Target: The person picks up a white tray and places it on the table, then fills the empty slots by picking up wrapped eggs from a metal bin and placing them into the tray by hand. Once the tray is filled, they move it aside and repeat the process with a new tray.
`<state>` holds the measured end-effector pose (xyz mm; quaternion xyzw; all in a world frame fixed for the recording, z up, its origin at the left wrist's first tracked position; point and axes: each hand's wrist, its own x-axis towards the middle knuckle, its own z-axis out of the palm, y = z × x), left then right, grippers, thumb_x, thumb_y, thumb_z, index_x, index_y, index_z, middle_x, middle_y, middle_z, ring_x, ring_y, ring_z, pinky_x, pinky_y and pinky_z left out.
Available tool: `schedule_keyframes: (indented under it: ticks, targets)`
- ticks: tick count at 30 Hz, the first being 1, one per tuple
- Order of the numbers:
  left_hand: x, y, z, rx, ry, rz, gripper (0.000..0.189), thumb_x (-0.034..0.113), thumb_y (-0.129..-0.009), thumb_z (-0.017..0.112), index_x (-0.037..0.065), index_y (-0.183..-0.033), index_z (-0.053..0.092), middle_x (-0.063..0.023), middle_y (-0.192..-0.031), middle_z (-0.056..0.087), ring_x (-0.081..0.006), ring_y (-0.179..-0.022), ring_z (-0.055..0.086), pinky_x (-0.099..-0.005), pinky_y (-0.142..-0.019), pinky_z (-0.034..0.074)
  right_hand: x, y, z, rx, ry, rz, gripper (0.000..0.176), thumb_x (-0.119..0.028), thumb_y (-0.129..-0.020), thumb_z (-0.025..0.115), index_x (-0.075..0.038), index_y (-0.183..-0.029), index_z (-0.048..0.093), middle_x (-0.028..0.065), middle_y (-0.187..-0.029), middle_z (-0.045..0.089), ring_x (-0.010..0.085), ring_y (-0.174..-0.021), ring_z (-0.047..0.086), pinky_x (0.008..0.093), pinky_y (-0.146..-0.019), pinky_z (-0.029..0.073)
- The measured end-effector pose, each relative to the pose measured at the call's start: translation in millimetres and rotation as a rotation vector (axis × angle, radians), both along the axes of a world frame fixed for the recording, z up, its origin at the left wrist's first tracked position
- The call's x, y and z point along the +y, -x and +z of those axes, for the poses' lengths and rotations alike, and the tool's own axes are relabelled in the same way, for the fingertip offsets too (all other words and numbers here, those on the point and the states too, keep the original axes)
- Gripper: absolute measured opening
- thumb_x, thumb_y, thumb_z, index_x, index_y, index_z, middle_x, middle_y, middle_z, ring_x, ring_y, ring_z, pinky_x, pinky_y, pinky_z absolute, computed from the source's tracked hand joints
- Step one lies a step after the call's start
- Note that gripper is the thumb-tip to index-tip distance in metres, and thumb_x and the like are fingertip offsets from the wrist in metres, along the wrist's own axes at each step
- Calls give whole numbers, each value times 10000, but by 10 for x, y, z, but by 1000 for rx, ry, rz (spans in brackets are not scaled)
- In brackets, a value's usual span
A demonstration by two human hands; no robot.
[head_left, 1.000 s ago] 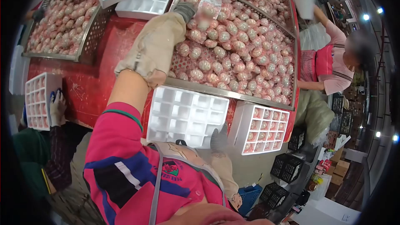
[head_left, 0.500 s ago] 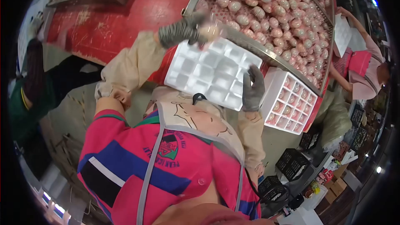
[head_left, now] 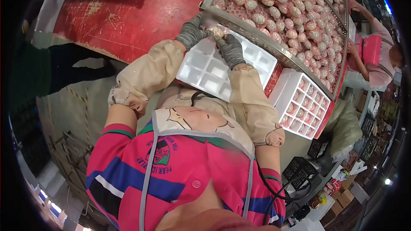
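together, left hand (head_left: 192, 33) and right hand (head_left: 231, 50) curl fingers round seemingly one wrapped egg (head_left: 217, 31).

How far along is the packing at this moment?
Looks done: the white box, its visible compartments filled.
In hand: a wrapped piece, where the left hand and right hand meet.
Apparently left: the foam tray, visible compartments empty, with many wrapped balls waiting in the metal bin.
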<state>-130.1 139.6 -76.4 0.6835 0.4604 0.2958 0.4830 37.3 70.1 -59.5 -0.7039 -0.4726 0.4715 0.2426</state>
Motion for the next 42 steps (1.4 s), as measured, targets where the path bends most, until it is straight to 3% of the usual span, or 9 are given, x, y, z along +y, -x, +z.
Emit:
schedule_keyframes:
  ticks: [3,15,19,26,29,32,33,37,42]
  targets:
    - [-8,15,2,97,-81,37,405,202,-668,784,111,-1019,604,-104,-926,595,-254,-864,590,-361,-782,486,70,-81,43,-650,-17,279,449,-474,-807,619,-63,-988,602,147,-742,646,281,-725,636,407,-660,483]
    - [214,113,-84,574,-2,-209,395,302,-743,687,179,-1112,622,-162,-954,631,-328,-870,614,-429,-758,484,432,7,302,-462,-301,462,361,-396,-865,501,-179,-1141,585,189,-1050,622,298,-986,596,422,-858,451]
    - [280,-20,85,735,-48,-228,367,303,-752,655,144,-1081,621,-165,-895,655,-339,-818,631,-454,-724,488,492,-51,-220,-867,-591,519,407,-372,-896,436,-98,-1159,581,160,-1134,603,324,-1026,578,424,-897,436]
    - [477,-297,289,1083,48,-435,303,329,-780,606,114,-991,636,-148,-946,669,-289,-917,649,-451,-745,513,764,170,-94,-824,215,820,330,-244,-883,474,-105,-1165,577,127,-1114,617,308,-1069,562,421,-940,416]
    - [394,-195,-161,924,-51,-283,312,355,-791,596,122,-994,639,-143,-941,671,-279,-919,651,-452,-735,514,786,-47,-142,-542,-339,1004,287,-272,-892,475,-126,-1084,631,120,-1017,652,306,-938,626,401,-816,487]
    - [393,-190,16,991,-48,-330,282,343,-813,566,115,-962,640,-146,-913,673,-305,-879,656,-465,-710,515,1327,-147,1260,-722,-168,920,322,-327,-865,573,-105,-1094,622,109,-1011,653,275,-943,618,350,-818,481]
    - [386,-189,19,955,-57,-330,233,293,-831,545,110,-931,649,-152,-899,676,-323,-858,662,-479,-691,521,1499,-532,1017,-21,-326,241,339,-351,-864,583,-74,-1050,644,124,-952,666,257,-899,637,325,-797,488]
    - [391,-250,-122,1033,16,-278,286,268,-873,438,89,-968,640,-159,-922,677,-337,-856,665,-484,-660,527,2840,-1365,814,-960,-669,142,430,-317,-826,593,-128,-1208,544,117,-1095,608,291,-1005,585,407,-856,471]
    - [501,-335,-279,966,367,-279,415,305,-885,340,49,-1098,588,-217,-1134,599,-389,-1014,601,-562,-821,452,3368,-1833,175,-1223,-555,298,612,-366,-738,654,-202,-1284,434,168,-1311,430,399,-1192,427,503,-946,405]
